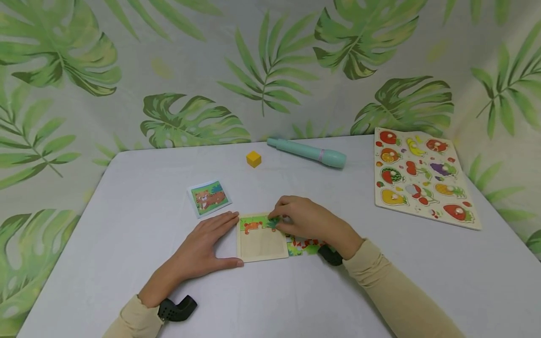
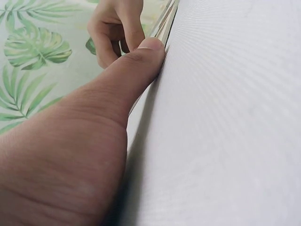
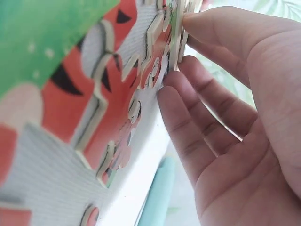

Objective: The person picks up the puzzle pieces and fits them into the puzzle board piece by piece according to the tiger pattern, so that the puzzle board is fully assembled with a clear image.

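A square wooden puzzle board [image 1: 263, 246] lies on the table, with pieces showing green and an orange animal [image 1: 252, 227] along its top edge. My left hand [image 1: 206, 246] rests at the board's left side, fingers extended towards the upper corner and thumb [image 2: 151, 47] against the lower one. At the upper right corner, my right hand [image 1: 310, 218] pinches a green puzzle piece [image 1: 272, 222], mostly covered by the fingers. Loose orange-and-green puzzle pieces [image 1: 305, 244] lie right of the board, partly under the right hand; in the right wrist view, striped orange pieces [image 3: 115, 110] appear close up.
A picture card [image 1: 209, 198] with a cartoon animal lies at the board's upper left. Further back are a yellow cube [image 1: 253, 158] and a teal stick-like object [image 1: 306, 151]. A fruit peg board [image 1: 422, 180] lies at the right, near a leaf-patterned cloth backdrop [image 1: 270, 61].
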The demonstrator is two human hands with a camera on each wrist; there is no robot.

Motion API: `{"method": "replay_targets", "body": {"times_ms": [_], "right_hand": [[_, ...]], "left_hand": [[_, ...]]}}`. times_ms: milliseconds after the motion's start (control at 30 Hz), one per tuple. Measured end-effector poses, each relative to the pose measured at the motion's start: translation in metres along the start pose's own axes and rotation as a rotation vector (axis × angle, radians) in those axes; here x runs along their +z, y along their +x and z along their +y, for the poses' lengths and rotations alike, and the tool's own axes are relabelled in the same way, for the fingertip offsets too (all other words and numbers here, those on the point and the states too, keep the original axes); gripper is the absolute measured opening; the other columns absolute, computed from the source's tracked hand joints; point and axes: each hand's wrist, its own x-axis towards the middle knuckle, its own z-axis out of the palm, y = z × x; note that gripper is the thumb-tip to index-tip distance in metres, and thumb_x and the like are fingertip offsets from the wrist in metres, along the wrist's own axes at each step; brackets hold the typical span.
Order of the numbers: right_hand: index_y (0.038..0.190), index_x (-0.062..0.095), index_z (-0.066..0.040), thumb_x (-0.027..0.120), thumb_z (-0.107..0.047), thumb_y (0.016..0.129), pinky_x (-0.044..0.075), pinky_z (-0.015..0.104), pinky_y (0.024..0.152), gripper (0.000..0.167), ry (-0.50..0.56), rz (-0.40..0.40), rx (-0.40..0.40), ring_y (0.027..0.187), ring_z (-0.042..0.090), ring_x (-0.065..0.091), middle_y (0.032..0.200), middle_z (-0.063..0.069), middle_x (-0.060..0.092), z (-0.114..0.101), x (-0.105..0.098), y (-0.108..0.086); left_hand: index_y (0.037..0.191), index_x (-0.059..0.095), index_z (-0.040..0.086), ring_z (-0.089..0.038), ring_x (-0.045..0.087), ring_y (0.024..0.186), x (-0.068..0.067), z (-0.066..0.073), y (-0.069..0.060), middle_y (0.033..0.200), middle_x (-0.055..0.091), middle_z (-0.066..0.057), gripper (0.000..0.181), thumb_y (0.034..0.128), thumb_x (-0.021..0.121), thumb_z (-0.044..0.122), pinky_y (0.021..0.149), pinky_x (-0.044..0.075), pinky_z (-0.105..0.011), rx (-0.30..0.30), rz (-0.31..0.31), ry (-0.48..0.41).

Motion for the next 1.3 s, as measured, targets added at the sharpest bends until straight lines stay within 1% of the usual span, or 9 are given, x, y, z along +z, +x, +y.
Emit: {"method": "replay_targets", "body": {"times_ms": [367, 567, 700, 800, 967, 1100, 1200, 1300], "right_hand": [[0.121, 0.078, -0.014, 0.073, -0.020, 0.097, 0.056, 0.033, 0.090, 0.026, -0.011, 0.001, -0.003, 0.101, 0.017, 0.064, 0.114, 0.001, 0.067, -0.002, 0.000, -0.002], [0.121, 0.077, -0.015, 0.074, -0.022, 0.096, 0.056, 0.033, 0.090, 0.027, -0.016, -0.001, 0.001, 0.101, 0.016, 0.064, 0.115, 0.001, 0.067, -0.003, -0.001, -0.003], [0.125, 0.075, -0.016, 0.076, -0.025, 0.095, 0.055, 0.034, 0.093, 0.032, -0.006, -0.021, 0.017, 0.105, 0.017, 0.064, 0.120, 0.001, 0.067, -0.004, -0.003, -0.004], [0.129, 0.073, -0.016, 0.076, -0.025, 0.094, 0.055, 0.034, 0.094, 0.036, -0.001, -0.038, 0.026, 0.108, 0.016, 0.064, 0.124, 0.000, 0.068, -0.004, -0.004, -0.005], [0.130, 0.072, -0.016, 0.078, -0.023, 0.093, 0.055, 0.033, 0.092, 0.039, -0.019, -0.046, 0.018, 0.105, 0.014, 0.064, 0.124, 0.000, 0.069, -0.004, -0.008, -0.007], [0.131, 0.072, -0.016, 0.079, -0.022, 0.091, 0.055, 0.032, 0.092, 0.041, -0.019, -0.066, 0.034, 0.107, 0.014, 0.064, 0.125, -0.001, 0.069, -0.003, -0.011, -0.009], [0.133, 0.070, -0.017, 0.080, -0.022, 0.091, 0.054, 0.033, 0.095, 0.044, 0.001, -0.090, 0.056, 0.110, 0.015, 0.064, 0.127, -0.001, 0.068, -0.002, -0.014, -0.010], [0.135, 0.069, -0.016, 0.082, -0.023, 0.090, 0.054, 0.035, 0.097, 0.048, 0.035, -0.107, 0.057, 0.113, 0.016, 0.063, 0.129, -0.001, 0.067, 0.000, -0.018, -0.012]], "left_hand": [[0.158, 0.044, 0.013, -0.025, 0.036, 0.152, 0.000, 0.000, 0.000, 0.165, 0.039, -0.001, 0.103, 0.0778, 0.079, 0.068, 0.119, 0.032, -0.056, 0.007, 0.004, -0.001], [0.158, 0.044, 0.013, -0.025, 0.036, 0.152, 0.000, 0.000, 0.001, 0.165, 0.039, 0.000, 0.103, 0.0779, 0.079, 0.069, 0.119, 0.033, -0.056, 0.008, 0.002, 0.003], [0.157, 0.044, 0.012, -0.025, 0.036, 0.152, 0.000, 0.000, 0.001, 0.165, 0.039, -0.001, 0.103, 0.0777, 0.080, 0.068, 0.119, 0.032, -0.056, 0.007, 0.003, -0.001], [0.157, 0.045, 0.012, -0.025, 0.036, 0.152, 0.000, 0.001, 0.000, 0.165, 0.039, -0.001, 0.103, 0.0776, 0.080, 0.067, 0.119, 0.032, -0.056, 0.006, 0.003, -0.008], [0.157, 0.045, 0.012, -0.025, 0.036, 0.152, 0.000, 0.001, 0.000, 0.165, 0.039, -0.001, 0.103, 0.0779, 0.079, 0.068, 0.120, 0.032, -0.055, 0.006, 0.001, -0.006], [0.157, 0.045, 0.012, -0.025, 0.036, 0.152, 0.000, 0.001, 0.000, 0.165, 0.039, -0.001, 0.103, 0.0779, 0.078, 0.069, 0.120, 0.032, -0.056, 0.002, -0.001, -0.006], [0.157, 0.045, 0.012, -0.025, 0.036, 0.153, 0.000, 0.001, 0.000, 0.165, 0.039, -0.001, 0.104, 0.0779, 0.078, 0.070, 0.120, 0.032, -0.056, -0.001, -0.002, 0.003], [0.157, 0.044, 0.012, -0.025, 0.036, 0.152, 0.000, 0.001, 0.000, 0.165, 0.039, -0.001, 0.104, 0.0779, 0.077, 0.071, 0.119, 0.033, -0.056, -0.001, 0.001, 0.014]]}}
